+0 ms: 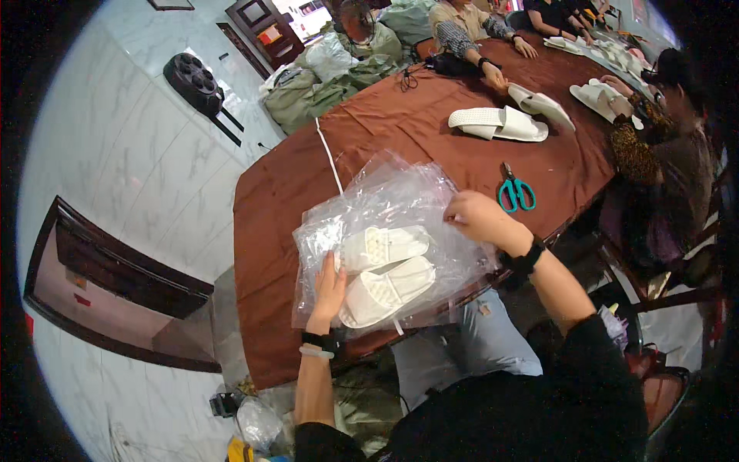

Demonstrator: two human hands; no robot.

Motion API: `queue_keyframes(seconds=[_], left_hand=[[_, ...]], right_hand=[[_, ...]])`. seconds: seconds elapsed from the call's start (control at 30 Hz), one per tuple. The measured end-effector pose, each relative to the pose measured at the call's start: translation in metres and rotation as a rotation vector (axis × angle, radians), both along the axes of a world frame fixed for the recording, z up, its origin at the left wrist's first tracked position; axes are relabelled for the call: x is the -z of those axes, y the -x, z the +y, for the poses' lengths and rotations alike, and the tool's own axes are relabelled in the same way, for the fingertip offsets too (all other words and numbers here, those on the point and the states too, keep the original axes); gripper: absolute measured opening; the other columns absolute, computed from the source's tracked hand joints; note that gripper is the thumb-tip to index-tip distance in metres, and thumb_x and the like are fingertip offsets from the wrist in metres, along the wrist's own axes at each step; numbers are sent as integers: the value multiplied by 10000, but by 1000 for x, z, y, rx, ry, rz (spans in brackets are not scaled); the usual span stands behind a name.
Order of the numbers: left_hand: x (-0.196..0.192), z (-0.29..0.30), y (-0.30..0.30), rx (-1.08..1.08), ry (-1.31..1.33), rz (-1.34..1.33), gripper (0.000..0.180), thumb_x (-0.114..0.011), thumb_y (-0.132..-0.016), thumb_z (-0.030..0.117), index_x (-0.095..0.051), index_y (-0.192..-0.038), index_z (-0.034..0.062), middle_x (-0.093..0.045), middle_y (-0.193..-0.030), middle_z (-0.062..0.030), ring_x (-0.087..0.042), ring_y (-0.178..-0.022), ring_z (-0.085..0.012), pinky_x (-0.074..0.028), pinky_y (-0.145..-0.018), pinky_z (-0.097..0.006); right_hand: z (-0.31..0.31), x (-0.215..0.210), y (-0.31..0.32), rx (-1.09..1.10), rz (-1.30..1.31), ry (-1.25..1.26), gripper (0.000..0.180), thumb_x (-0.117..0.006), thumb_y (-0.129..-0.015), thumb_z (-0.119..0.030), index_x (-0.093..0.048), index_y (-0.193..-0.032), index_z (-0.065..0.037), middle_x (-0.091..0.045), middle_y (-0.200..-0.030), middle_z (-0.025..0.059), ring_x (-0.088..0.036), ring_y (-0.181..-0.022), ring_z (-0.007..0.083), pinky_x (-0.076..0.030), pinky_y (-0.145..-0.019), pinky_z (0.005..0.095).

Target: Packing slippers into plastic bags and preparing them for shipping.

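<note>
A pair of white slippers, the far slipper (369, 250) and the near slipper (389, 291), lies in front of me among clear plastic bags (369, 204). The bags overlap in a pile, and I cannot tell for sure whether the slippers are inside the top bag. My left hand (329, 289) rests with fingers stretched out on the plastic, just left of the slippers. At the right side of the pile, my right hand (486, 218) has its fingertips pinched together on the edge of a plastic bag.
Teal-handled scissors (516, 191) lie right of my right hand. Farther back on the brown tablecloth (285, 200) is another slipper pair (500, 123), one touched by a co-worker's hand (495, 77). A person at right handles more slippers (604, 100). Sacks (312, 96) stand behind the table.
</note>
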State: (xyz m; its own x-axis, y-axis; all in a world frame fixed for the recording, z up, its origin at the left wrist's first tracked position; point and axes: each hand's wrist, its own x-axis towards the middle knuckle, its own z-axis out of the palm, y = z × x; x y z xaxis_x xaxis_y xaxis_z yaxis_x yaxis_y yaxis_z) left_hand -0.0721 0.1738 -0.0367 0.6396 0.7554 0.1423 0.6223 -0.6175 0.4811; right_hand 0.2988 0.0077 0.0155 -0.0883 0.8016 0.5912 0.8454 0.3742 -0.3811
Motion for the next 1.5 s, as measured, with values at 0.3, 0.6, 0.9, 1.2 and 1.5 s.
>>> queue_keyframes(seconds=[0.3,0.6,0.9,1.2,1.5], left_hand=[[6,-7,20,35,189,101,619,-296,-1008,386,-227,-1446,-45,-203,-1526,-197,-153,-1428,-308,-137,-1155,-387],[8,-1,17,82,211,49,626,-306,-1001,404,-220,-1461,-12,-205,-1526,-200,-160,-1426,-306,-135,-1152,-381],[30,9,19,93,99,46,569,-340,-996,312,-278,-1419,-63,-258,-1487,-248,-247,-1380,-368,-208,-1135,-390],[59,32,29,-5,173,119,655,-221,-1004,427,-166,-1462,-38,-170,-1527,-224,-176,-1412,-351,-120,-1158,-405],[8,-21,7,28,168,410,856,-297,-933,594,-1,-1489,13,-66,-1563,-170,-134,-1433,-332,-7,-1127,-568]], right_hand=[[29,2,36,-182,-124,857,523,-576,-890,-466,-577,-1178,-30,-646,-1028,218,-626,-965,358,-498,-820,416],[55,4,44,-608,406,461,291,-605,-875,-148,-638,-1154,-76,-447,-1395,185,-424,-1268,310,-323,-1057,405],[84,53,113,-769,-289,40,399,-550,-919,-310,-563,-1256,-97,-539,-1171,279,-482,-1151,426,-383,-971,487],[106,63,122,-802,-289,18,220,-490,-932,-215,-561,-1039,-37,-539,-831,171,-540,-861,327,-420,-770,414],[45,26,57,-749,-226,160,251,-476,-937,-143,-534,-1144,-13,-529,-903,171,-523,-906,325,-411,-838,425]])
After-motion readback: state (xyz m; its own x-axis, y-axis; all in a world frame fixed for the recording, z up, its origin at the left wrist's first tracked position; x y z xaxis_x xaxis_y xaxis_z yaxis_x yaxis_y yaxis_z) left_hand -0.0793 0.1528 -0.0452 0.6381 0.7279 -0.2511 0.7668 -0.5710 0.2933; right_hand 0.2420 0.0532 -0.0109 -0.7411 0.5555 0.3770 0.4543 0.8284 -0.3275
